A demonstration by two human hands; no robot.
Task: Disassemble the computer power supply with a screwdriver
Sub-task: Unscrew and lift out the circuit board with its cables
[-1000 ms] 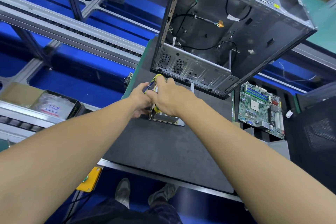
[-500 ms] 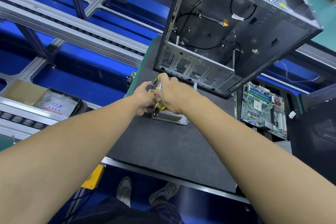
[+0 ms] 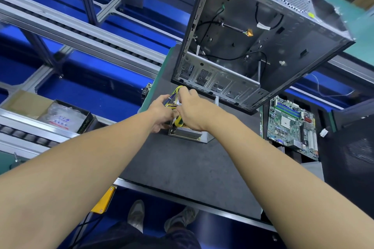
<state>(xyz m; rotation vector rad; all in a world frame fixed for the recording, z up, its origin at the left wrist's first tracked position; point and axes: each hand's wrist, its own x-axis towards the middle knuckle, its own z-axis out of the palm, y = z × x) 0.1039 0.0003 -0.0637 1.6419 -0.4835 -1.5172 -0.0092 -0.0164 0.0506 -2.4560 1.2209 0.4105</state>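
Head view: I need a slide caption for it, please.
Left hand and right hand grip yellow cables of the power supply on the mat, open case behind.

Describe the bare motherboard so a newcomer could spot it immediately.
Start at the open computer case on the dark work mat. Just right of its near corner, beyond the mat's edge, lies the motherboard: the only green circuit board, with blue memory slots.

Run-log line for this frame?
left hand: grips wire bundle | right hand: pinches wire bundle | power supply: on mat under hands | computer case: open, behind
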